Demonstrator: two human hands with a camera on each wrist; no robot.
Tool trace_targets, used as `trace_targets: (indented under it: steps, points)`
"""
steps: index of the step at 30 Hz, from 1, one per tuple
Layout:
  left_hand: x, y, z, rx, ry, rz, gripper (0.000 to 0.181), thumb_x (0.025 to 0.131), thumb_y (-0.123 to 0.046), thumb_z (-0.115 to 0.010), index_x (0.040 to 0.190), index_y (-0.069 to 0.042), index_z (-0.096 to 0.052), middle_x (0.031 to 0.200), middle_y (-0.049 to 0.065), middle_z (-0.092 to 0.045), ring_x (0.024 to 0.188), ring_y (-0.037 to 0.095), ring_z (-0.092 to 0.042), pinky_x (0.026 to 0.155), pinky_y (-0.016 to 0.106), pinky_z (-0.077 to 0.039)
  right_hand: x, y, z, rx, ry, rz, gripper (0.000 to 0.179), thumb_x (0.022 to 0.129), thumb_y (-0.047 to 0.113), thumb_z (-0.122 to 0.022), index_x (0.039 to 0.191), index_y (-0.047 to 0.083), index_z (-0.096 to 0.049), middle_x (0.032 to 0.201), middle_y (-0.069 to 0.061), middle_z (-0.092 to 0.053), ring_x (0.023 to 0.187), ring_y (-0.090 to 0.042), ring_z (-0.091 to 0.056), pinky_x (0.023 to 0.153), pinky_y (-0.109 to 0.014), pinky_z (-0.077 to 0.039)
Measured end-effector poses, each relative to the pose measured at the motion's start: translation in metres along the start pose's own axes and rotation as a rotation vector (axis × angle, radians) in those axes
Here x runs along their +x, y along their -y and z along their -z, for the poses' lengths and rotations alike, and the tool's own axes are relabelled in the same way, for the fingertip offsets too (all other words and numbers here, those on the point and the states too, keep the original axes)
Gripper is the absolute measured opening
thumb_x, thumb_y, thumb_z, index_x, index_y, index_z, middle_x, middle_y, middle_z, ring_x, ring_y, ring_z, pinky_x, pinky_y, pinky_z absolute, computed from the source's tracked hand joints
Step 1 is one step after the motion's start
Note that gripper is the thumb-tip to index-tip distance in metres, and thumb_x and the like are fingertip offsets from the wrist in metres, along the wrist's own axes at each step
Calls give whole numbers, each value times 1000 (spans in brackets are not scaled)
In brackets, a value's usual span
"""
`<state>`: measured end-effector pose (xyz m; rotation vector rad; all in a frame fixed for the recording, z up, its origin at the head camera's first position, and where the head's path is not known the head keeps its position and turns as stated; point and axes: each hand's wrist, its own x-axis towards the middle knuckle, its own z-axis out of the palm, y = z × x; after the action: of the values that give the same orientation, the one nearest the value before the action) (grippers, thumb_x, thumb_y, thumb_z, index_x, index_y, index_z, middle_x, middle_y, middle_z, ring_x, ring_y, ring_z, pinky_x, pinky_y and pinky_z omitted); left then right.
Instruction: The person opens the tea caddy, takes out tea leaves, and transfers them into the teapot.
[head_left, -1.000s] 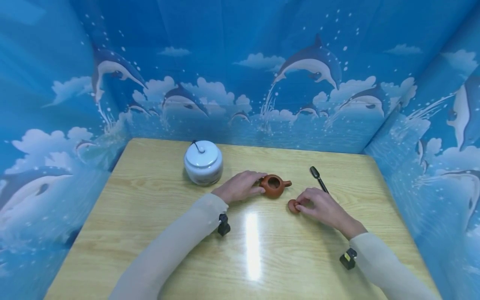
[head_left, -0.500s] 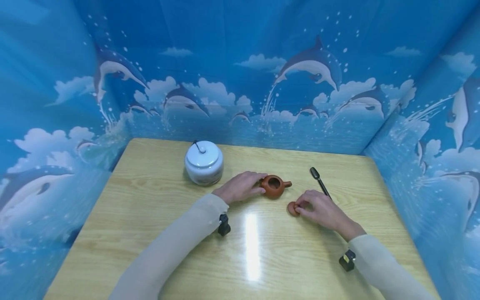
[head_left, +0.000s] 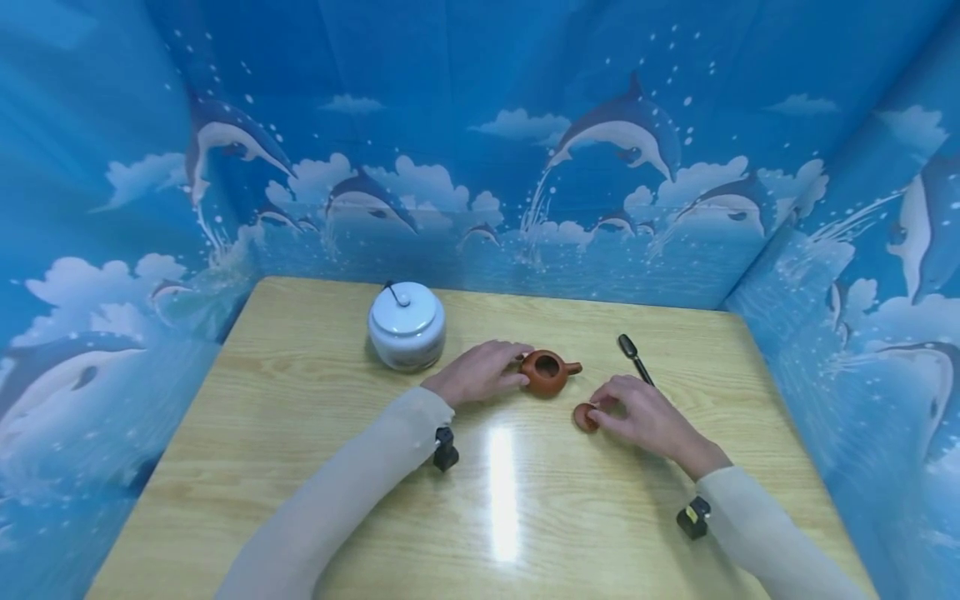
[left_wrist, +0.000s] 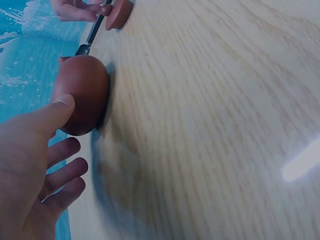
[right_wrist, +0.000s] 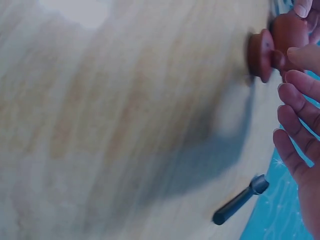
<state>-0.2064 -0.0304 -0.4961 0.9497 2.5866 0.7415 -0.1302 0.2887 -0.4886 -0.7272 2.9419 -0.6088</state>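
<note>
In the head view my left hand (head_left: 483,372) holds a small reddish-brown clay teapot (head_left: 546,383) at its left side, and its spout points right. The left wrist view has my thumb against the teapot body (left_wrist: 85,92), while the other fingers are curled lower down. The teapot's top is uncovered. To its lower right, my right hand (head_left: 636,412) pinches the knob of the round teapot lid (head_left: 582,418) between thumb and index finger. Up close in the right wrist view, the lid (right_wrist: 261,56) is at the table surface with its knob by my fingertips.
A white lidded porcelain jar (head_left: 407,329) stands left of the teapot, a dark handle poking out at its lid. Behind my right hand lies a black tea scoop (head_left: 636,357), partly covered by that hand. Blue dolphin-print cloth (head_left: 480,150) surrounds the wooden table (head_left: 300,392).
My right hand and the lid have shifted very slightly toward me. The left hand and the teapot stay in place.
</note>
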Motion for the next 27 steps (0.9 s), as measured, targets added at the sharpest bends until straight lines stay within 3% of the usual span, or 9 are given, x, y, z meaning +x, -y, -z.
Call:
trace_targets:
  steps: [9,18,27]
  points:
    - [-4,-6,18,42,0,32,60,111,-48,-62,162,-18,-52,163,4,-57,153,25,-52,129,45,-44,16,7,21,43,-28,-3,18,102,24,-78,115,13,-80,106,0,-76,99,-23,-73,85,-47,-63]
    - [-15,-11,45,6,-23,54,59,110,-42,-65,162,-18,-52,167,5,-53,157,27,-46,132,49,-40,37,19,37,70,-36,2,25,103,26,-78,121,9,-79,108,-4,-75,102,-28,-71,87,-51,-63]
    - [-34,-12,78,1,-42,72,58,109,-43,-67,159,-18,-55,163,6,-56,144,26,-60,120,47,-54,60,34,48,103,-46,0,26,104,28,-77,124,12,-77,113,-5,-76,105,-29,-71,91,-51,-62]
